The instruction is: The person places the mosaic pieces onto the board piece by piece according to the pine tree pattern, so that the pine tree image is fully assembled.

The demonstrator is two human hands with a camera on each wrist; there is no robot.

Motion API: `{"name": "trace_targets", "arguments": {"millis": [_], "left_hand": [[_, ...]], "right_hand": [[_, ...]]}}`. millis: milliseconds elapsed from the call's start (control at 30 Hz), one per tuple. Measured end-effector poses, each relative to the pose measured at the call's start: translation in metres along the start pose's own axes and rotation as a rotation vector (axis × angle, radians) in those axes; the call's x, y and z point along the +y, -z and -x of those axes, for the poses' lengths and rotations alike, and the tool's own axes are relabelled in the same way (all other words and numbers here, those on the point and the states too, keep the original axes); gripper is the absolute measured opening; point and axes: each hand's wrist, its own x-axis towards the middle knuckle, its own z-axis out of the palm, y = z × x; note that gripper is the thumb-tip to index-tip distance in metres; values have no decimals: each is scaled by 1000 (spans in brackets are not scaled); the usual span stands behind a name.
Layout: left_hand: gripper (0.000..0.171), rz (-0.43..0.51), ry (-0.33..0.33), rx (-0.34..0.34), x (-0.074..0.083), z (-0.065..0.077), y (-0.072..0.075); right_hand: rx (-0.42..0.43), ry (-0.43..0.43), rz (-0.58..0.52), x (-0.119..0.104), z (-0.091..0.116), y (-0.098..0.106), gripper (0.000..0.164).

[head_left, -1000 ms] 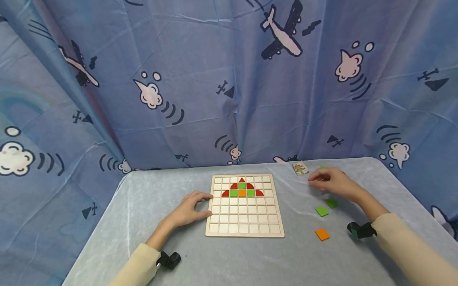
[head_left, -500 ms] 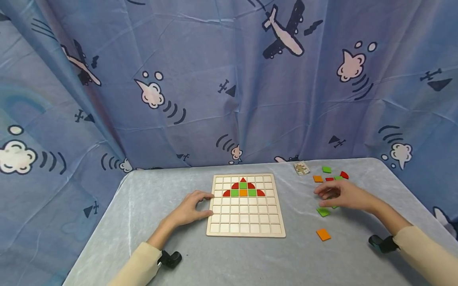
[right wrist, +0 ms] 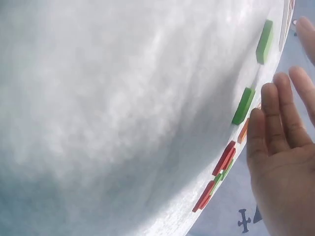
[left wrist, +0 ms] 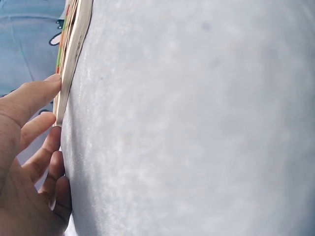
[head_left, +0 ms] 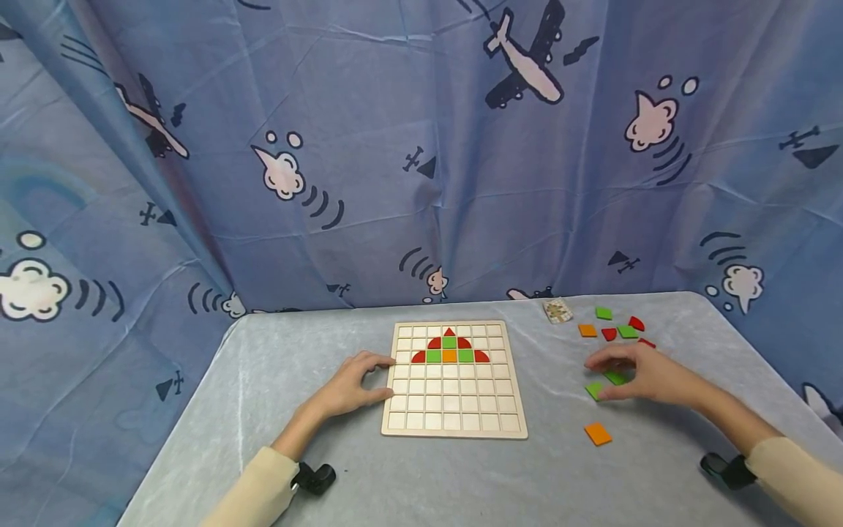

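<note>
A square wooden grid board (head_left: 454, 402) lies on the table. Green, orange and red tiles fill some of its upper cells in a stepped, pointed shape. My left hand (head_left: 349, 388) rests with thumb and fingertips against the board's left edge, also seen along the board's side (left wrist: 74, 54) in the left wrist view. On the right, my right hand (head_left: 652, 377) hovers with thumb and fingers spread over two green square tiles, one a nearer green tile (head_left: 594, 391), the other a green tile (head_left: 615, 378) between thumb and fingers. Nothing is visibly held in it; the right wrist view shows fairly straight fingers.
An orange square tile (head_left: 598, 433) lies nearer the front. Behind the right hand are several loose pieces, among them an orange tile (head_left: 587, 331), a green tile (head_left: 603, 313) and a red rounded piece (head_left: 636, 323). A small patterned square (head_left: 557, 310) lies near the curtain (head_left: 369, 146).
My right hand has come back from the far loose pieces toward the nearer green tiles, and its thumb and fingers have spread. The far pieces are now uncovered. My left hand stays at the board.
</note>
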Motion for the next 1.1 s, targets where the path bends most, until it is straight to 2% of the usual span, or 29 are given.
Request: {"name": "trace_targets", "arguments": {"millis": [233,567,733,900,1100], "left_hand": [[50,-6,-6,6,1,0,1],[49,7,8,-1,2,1,1],[50,11,21,-9,2,0,1],[50,13,29,-15,2,0,1],[50,14,25,-12,3,0,2]], "right_hand": [[-35,-49,-30,-6,1,-4,44],[-47,-6,-71,-7,2,-9,43],[-73,-55,-107,-8,1,-9,44],[-95,-81,-117,-9,1,-9,37],[-80,-45,-81,-8,1,-10,28]]}}
